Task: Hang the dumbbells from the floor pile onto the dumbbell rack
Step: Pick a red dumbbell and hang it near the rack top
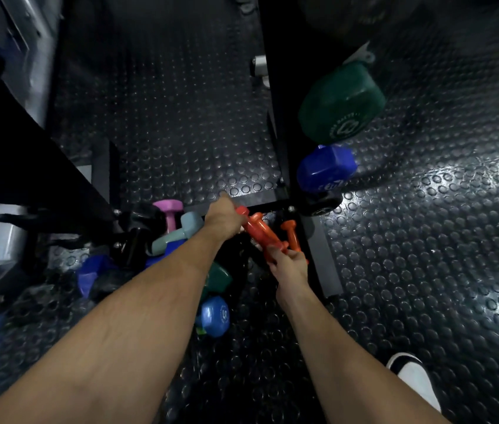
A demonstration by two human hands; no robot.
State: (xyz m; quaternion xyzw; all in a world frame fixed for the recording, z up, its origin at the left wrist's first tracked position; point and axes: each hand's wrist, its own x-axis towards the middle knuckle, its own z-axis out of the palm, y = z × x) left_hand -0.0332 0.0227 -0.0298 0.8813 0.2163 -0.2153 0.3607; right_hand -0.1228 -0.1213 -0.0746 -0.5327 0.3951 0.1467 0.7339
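Gripping one orange dumbbell point(261, 232), left hand point(222, 218) and right hand point(288, 264), fingers curled.

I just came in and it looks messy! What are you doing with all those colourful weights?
A person is bending over a floor pile of dumbbells. The left hand and right hand both grip orange dumbbells. Pink, grey-blue and blue ones still lie on the floor. A green dumbbell and a blue one already hang on the rack.

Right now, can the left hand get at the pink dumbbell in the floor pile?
Probably not yet: the left hand grips an orange dumbbell, so it is occupied. The pink dumbbell stands just left of it, top uncovered, so the path looks free once the hand is emptied.
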